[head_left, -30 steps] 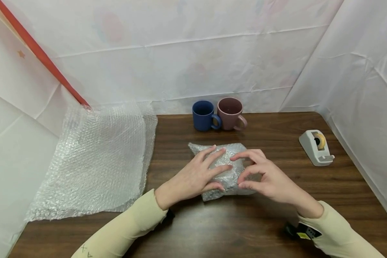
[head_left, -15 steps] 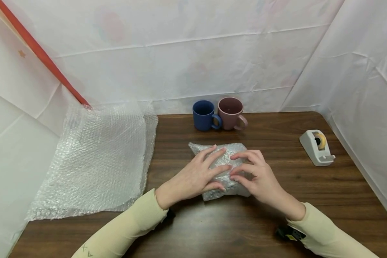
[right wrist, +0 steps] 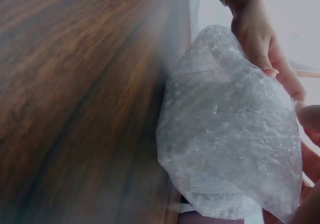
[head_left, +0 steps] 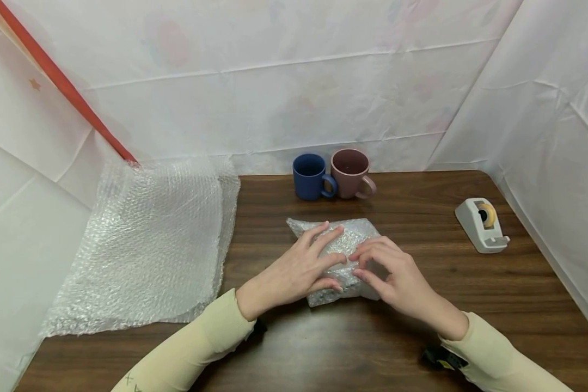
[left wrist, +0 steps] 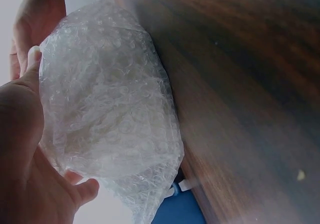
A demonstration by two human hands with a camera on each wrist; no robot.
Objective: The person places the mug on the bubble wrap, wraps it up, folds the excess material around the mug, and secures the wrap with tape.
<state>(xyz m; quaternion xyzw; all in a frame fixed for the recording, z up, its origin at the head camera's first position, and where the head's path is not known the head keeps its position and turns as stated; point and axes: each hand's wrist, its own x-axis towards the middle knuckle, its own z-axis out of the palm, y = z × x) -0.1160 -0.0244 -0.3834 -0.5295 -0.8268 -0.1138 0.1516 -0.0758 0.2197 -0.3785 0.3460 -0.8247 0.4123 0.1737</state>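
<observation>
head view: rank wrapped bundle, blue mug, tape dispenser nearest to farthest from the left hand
1. Wrapped bundle, touching the left hand
2. Blue mug, beyond it, at the back
3. Tape dispenser, off to the right

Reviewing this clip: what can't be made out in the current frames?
Contents of the bubble-wrapped bundle: hidden by its layers, all three views.
Whether the right hand pinches anything: too small to tell, head view.
Part of the bundle's top: covered by the left hand, head view.
Most of the blue mug: cut off by the bottom edge, left wrist view.
</observation>
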